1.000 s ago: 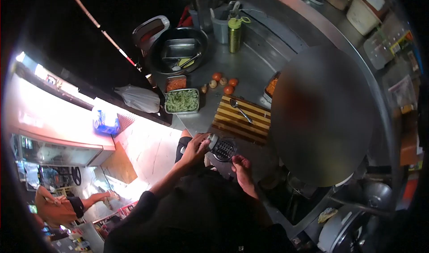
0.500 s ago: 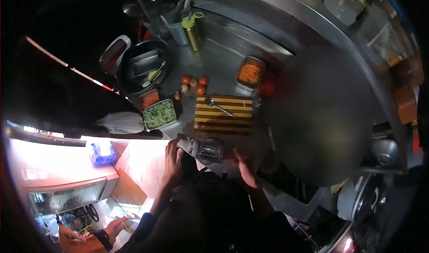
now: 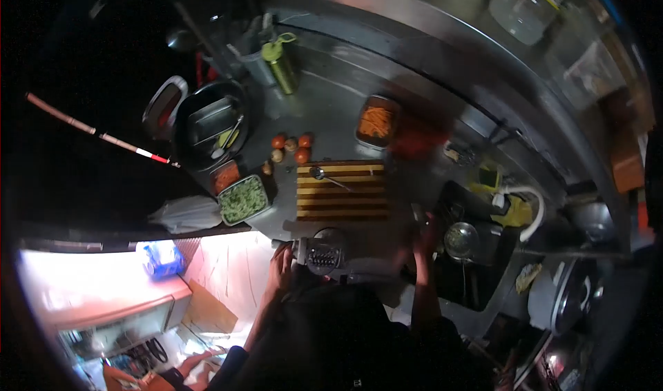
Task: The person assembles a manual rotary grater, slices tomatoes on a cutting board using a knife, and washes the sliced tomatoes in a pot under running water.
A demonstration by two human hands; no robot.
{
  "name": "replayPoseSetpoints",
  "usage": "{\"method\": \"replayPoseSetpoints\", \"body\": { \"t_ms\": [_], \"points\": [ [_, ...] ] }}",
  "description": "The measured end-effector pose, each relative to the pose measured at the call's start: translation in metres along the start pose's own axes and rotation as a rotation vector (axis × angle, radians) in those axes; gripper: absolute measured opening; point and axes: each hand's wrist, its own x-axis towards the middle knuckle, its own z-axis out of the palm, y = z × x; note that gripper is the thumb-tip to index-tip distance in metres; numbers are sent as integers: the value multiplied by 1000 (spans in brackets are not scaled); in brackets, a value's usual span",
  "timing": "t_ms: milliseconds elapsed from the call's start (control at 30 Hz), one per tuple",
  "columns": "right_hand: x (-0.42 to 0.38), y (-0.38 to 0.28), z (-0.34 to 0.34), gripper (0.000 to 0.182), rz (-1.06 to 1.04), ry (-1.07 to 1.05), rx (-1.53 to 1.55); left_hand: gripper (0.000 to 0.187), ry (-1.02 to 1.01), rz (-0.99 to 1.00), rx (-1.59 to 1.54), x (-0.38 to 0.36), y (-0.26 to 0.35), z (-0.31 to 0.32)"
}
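Observation:
At the counter's near edge stands a grey grater (image 3: 322, 255) with a slotted dark face and a round clear part behind it. My left hand (image 3: 280, 265) has its fingers closed at the grater's grey handle end. To the right, my right hand (image 3: 423, 242) is dark and smeared by motion beside the sink, with a small pale shine near its fingertips; I cannot tell whether it holds anything. A striped wooden cutting board (image 3: 342, 201) lies just beyond the grater, and a metal spoon (image 3: 330, 178) rests on it.
Left of the board are a container of shredded green vegetable (image 3: 243, 200), a container of chopped red food (image 3: 225, 177), tomatoes (image 3: 302, 155) and a black basin (image 3: 209, 125). Behind it sit cut carrots (image 3: 376, 122) and a green bottle (image 3: 279, 68). A sink (image 3: 487, 260) holds a strainer (image 3: 461, 240).
My left hand has come onto the grater's handle end. My right hand has swung right, toward the sink. The large blurred dark oval at the right is gone, uncovering the sink.

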Motion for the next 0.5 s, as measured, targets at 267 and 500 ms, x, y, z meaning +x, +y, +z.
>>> {"method": "replayPoseSetpoints", "body": {
  "t_ms": [267,500],
  "points": [
    [-9,85,45,44,-85,-178,-330,26,-84,156,254,15,8,-21],
    [-19,-17,14,43,213,-542,-404,25,-33,156,274,17,0,-25]
  ]
}}
